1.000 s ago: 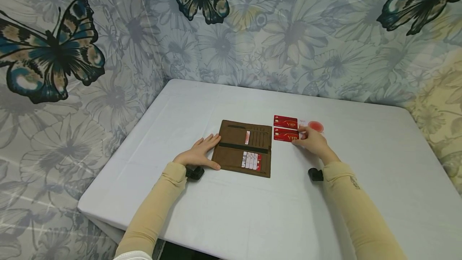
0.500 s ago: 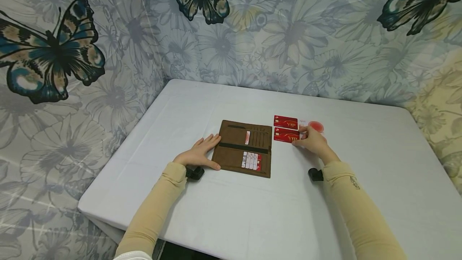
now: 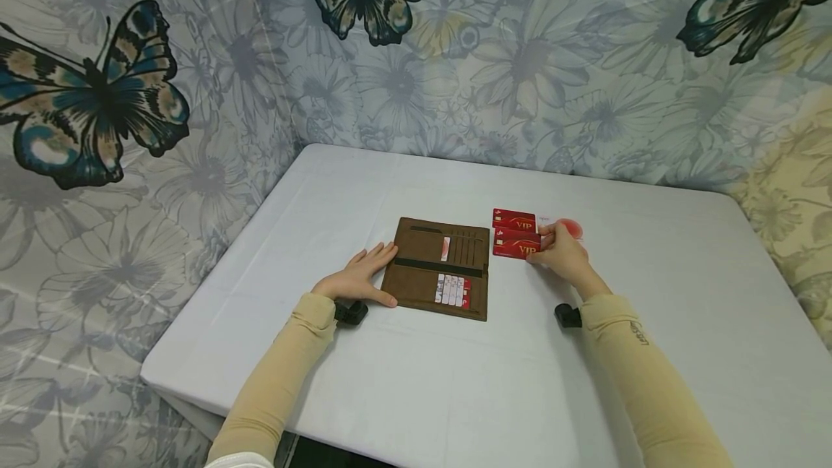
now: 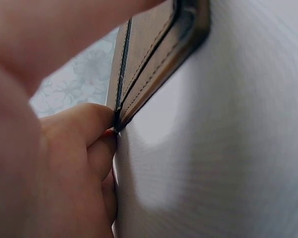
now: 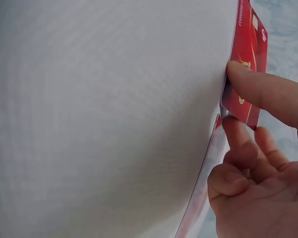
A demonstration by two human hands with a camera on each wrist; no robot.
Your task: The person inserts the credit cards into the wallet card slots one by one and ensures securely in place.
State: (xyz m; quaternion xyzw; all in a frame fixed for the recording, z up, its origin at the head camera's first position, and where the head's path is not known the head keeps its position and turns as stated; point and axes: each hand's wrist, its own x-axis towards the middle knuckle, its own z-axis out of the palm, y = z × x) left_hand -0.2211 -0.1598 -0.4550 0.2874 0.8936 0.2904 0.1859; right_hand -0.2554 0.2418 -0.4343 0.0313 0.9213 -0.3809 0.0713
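Observation:
A brown wallet [image 3: 422, 287] lies unfolded on the table, with several cards [image 3: 451, 290] in its lower slots and one card [image 3: 445, 248] in an upper slot. My left hand [image 3: 357, 274] rests at the wallet's left edge, fingers spread and thumb by the lower corner. At the wallet's right, my right hand [image 3: 564, 257] pinches the right end of a red VIP card [image 3: 513, 243] between thumb and fingers. In the right wrist view this red card [image 5: 246, 54] is tilted, its near end raised off the cloth.
Another red VIP card [image 3: 514, 219] lies just behind the pinched one. A pale card with a red circle [image 3: 571, 227] lies partly hidden behind my right hand. White cloth covers the table [image 3: 416, 381]; patterned fabric [image 3: 520, 92] hangs along its back and left.
The red VIP card's right end has lifted slightly under my right hand, and it now overlaps the rear card's near edge in view. My left hand and the wallet have stayed put.

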